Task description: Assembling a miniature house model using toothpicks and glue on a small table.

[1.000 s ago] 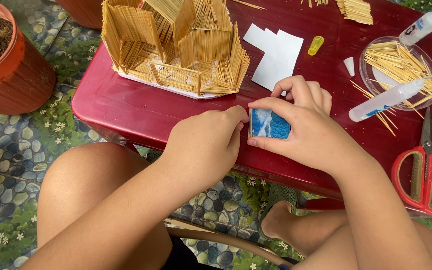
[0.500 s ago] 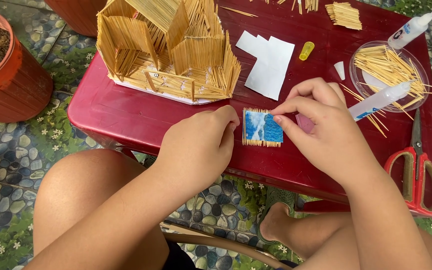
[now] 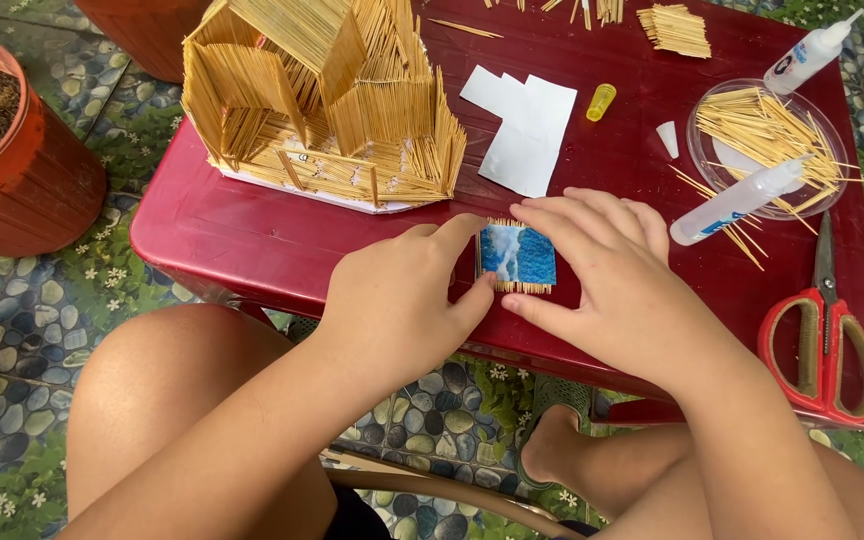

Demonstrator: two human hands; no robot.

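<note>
Head view: near the red table's (image 3: 252, 235) near edge lies a small blue-and-white panel (image 3: 518, 256) fringed with toothpicks. Left hand (image 3: 402, 295) brackets its left side, forefinger and thumb spread and touching. Right hand (image 3: 617, 275) frames the right side with fingers splayed, apparently pressing rather than gripping. A toothpick house (image 3: 317, 95) stands farther left.

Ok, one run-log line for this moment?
left hand: touching blue toothpick panel | right hand: framing panel | panel: flat on red table

glue bottles (image 3: 737, 201) – 2 | scissors (image 3: 820, 345) – 1 | toothpick house (image 3: 322, 100) – 1 | clay pots (image 3: 12, 150) – 2 | blue panel (image 3: 518, 256) – 1
</note>
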